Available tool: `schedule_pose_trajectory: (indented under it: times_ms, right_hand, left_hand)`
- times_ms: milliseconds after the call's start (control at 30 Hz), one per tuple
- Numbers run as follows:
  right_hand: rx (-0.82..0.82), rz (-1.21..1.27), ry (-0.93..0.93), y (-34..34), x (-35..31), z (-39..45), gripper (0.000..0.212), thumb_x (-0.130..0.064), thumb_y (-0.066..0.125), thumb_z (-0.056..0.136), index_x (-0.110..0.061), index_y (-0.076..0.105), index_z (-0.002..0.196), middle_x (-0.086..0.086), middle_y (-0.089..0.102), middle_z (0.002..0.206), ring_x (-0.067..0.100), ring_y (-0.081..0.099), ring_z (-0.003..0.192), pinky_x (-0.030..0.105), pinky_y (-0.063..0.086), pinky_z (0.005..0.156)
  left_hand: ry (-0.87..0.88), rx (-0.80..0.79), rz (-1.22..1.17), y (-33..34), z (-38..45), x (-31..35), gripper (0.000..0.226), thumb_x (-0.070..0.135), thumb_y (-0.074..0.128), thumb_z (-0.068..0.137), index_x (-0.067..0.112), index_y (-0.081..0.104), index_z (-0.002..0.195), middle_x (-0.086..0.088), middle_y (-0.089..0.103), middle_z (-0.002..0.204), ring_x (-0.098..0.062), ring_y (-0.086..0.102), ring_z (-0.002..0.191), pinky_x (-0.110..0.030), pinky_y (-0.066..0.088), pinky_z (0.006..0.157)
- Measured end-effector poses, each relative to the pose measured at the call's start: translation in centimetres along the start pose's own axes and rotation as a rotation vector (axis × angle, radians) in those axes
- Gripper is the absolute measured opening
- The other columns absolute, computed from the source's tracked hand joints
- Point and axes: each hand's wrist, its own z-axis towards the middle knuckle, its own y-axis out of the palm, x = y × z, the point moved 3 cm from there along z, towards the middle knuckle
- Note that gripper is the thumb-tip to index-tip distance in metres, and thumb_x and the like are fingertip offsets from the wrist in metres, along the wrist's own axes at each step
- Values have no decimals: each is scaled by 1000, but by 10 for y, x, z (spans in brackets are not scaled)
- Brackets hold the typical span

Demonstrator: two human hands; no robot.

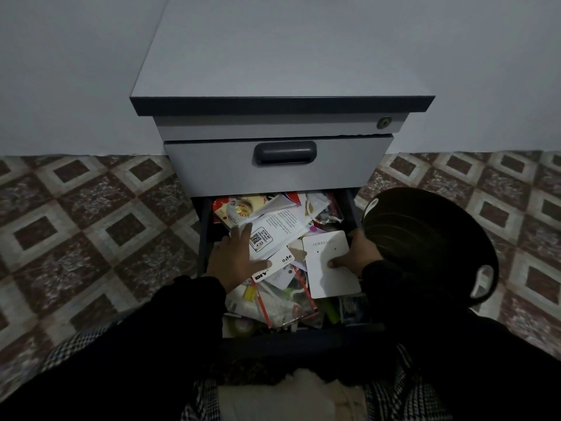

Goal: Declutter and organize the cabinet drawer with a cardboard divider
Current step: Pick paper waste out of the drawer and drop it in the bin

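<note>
The lower drawer (204, 238) of a grey cabinet is pulled out and full of mixed papers, cards and packets. My left hand (233, 256) lies flat on the pile at the left, fingers spread over a white leaflet with a QR code (274, 229) and thumb touching a white DIY card (273, 267). My right hand (356, 253) grips a white jewellery card (329, 268) at the drawer's right side, thumb on its face. No cardboard divider is in view.
A dark round basket (431, 247) stands on the patterned tile floor right of the drawer. The closed upper drawer with its dark handle (285, 151) sits just above. A clear red-edged packet (288, 302) lies near the drawer front. A wall is behind the cabinet.
</note>
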Motion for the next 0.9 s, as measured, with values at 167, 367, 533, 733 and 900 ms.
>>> schedule_pose_trajectory:
  times_ms: [167, 367, 533, 733, 900]
  right_hand:
    - [-9, 36, 10, -2, 0, -1, 62, -17, 76, 75, -4, 42, 125, 15, 53, 129, 33, 50, 119, 42, 44, 98]
    - [-25, 97, 41, -2, 2, -2, 57, -16, 74, 77, -3, 45, 125, 14, 54, 128, 31, 51, 118, 42, 44, 100]
    - [-21, 123, 46, -4, 4, -2, 56, -15, 74, 77, -3, 46, 124, 15, 55, 127, 31, 52, 117, 42, 45, 99]
    - [21, 178, 67, -10, 6, -3, 46, -12, 74, 77, -2, 52, 116, 15, 59, 121, 31, 55, 112, 39, 47, 93]
    - [43, 232, 68, -22, 7, -8, 44, -5, 71, 79, 1, 53, 118, 17, 59, 123, 32, 55, 114, 38, 45, 95]
  left_hand:
    - [-39, 52, 96, -3, 1, -1, 85, 48, 63, 83, 13, 19, 146, -12, 38, 141, -31, 36, 127, -40, 34, 98]
    - [-94, 35, -73, -1, -1, -1, 84, 37, 79, 71, 10, 33, 135, -15, 41, 131, -32, 42, 121, -39, 38, 94]
    - [-104, 51, -128, -8, -3, 2, 54, 33, 77, 74, 9, 47, 111, -11, 58, 113, -28, 55, 106, -34, 41, 82]
    - [-295, -47, -726, -5, -7, -2, 28, 6, 73, 79, 3, 47, 89, -14, 55, 88, -31, 61, 76, -36, 52, 58]
    - [-296, -88, -808, -17, -12, 15, 12, 10, 60, 90, 5, 49, 89, -5, 52, 76, -19, 58, 65, -24, 51, 43]
